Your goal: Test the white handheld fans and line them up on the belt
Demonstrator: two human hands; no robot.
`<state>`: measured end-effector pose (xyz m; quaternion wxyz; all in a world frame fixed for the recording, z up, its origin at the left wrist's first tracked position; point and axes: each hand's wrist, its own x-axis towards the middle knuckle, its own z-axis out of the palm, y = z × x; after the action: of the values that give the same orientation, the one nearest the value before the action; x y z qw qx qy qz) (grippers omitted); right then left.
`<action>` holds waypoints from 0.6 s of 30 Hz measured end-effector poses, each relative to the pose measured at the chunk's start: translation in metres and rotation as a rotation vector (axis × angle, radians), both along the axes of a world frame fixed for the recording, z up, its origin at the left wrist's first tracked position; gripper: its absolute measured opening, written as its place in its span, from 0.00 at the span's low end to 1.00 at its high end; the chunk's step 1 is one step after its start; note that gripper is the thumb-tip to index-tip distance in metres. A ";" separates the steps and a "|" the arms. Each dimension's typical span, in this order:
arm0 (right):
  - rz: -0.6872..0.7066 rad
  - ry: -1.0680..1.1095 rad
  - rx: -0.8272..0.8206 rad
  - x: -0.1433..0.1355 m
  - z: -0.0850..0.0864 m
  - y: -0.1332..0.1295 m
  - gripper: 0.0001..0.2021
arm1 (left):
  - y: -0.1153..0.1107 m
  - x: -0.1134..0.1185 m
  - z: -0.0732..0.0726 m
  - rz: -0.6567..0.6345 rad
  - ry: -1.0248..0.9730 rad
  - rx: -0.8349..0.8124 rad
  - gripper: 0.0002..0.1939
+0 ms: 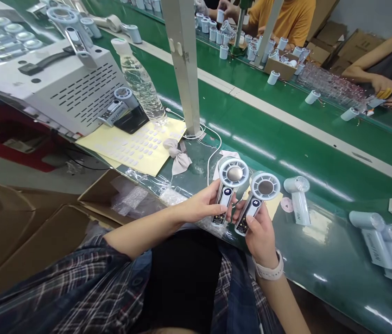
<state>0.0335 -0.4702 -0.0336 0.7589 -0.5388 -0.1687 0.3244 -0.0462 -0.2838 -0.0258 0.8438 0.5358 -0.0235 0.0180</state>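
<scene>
My left hand [210,204] is wrapped round the handle of a pale blue handheld fan [227,189], its thumb lying across the front. Close beside it, my right hand [260,227] grips a second handheld fan [256,202], thumb on the handle. Both fans face up, with round ringed heads, and each small round display reads 20. The handles' lower parts show dark, with small lit dots. Behind the fans, a yellow paper [273,204] lies partly hidden on the bench. Another fan [299,199] lies to the right of my hands.
Several fans [378,239] lie in a row at the right. At left stand a vented metal box [74,88] and a water bottle [140,81], near a yellow sticker sheet [147,150]. A metal post [184,65] rises from the bench. Co-workers handle parts across the green belt [286,148].
</scene>
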 end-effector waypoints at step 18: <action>-0.009 0.071 -0.073 -0.001 0.011 0.004 0.16 | 0.001 0.005 -0.012 0.138 -0.009 -0.040 0.22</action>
<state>0.0328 -0.4667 -0.0229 0.7457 -0.5551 -0.1273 0.3458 -0.0415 -0.2828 -0.0383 0.8510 0.5191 0.0101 0.0788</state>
